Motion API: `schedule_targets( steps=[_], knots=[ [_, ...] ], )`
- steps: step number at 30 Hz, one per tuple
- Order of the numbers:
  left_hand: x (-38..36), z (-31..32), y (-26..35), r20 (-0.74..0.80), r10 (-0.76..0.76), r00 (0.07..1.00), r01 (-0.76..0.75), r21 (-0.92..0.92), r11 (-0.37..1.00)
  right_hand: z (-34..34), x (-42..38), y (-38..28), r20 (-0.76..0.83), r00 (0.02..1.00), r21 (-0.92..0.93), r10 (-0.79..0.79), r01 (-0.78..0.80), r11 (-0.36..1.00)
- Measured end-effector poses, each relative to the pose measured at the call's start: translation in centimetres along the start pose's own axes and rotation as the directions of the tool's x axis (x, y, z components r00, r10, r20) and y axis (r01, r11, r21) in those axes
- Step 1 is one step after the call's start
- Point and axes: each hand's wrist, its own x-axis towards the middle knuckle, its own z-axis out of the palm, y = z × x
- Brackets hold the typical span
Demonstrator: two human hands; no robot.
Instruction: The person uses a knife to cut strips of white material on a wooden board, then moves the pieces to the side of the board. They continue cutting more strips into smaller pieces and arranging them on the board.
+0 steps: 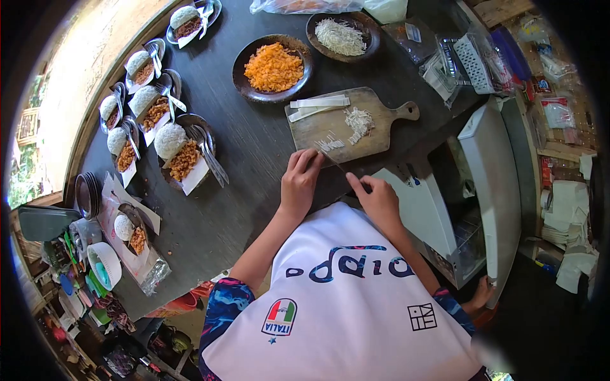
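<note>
A wooden cutting board (375, 134) with a handle lies on the dark table in front of me. Long white vegetable strips (321, 103) rest on its far left part, a heap of fine white shreds (359, 122) at its middle, and small cut slivers (330, 142) near its front edge. My right hand (378, 198) is closed round a knife (337, 165), its blade pointing to the board's near edge. My left hand (300, 181) has its fingers bent together at the board's near left corner, beside the blade tip; what lies under its fingertips is hidden.
Bowls of shredded orange vegetable (273, 67) and white shreds (342, 37) stand behind the board. Several plates with rice mounds (170, 141) and cutlery line the left. At right are plastic packs (473, 63) and an open white fridge door (495, 190).
</note>
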Motion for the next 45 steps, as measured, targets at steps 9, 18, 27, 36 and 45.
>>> schedule_targets(
  steps=[9,18,27,36,45],
  knots=[
    [-0.1,0.0,0.0,-0.019,-0.014,1.0,0.013,-0.015,1.0,0.3,0.6,-0.3,0.036,0.999,0.051,-0.021,0.02,0.998],
    [0.1,-0.3,0.3,-0.018,-0.019,1.0,0.019,-0.005,1.0,0.2,1.1,-1.2,0.09,0.996,0.052,0.021,-0.026,0.998],
    [-0.2,-0.2,0.5,-0.019,-0.016,1.0,0.015,-0.006,1.0,0.5,1.2,-0.5,0.088,0.996,0.065,-0.013,0.007,0.998],
    [-0.1,-0.2,0.7,-0.03,-0.037,0.999,0.037,-0.003,0.999,0.5,1.1,-0.7,0.083,0.996,0.078,-0.013,0.007,0.997],
    [-0.1,0.0,0.5,-0.023,-0.051,0.998,0.051,-0.009,0.999,0.0,0.8,-0.1,0.067,0.997,0.028,-0.043,0.041,0.999]
  ],
)
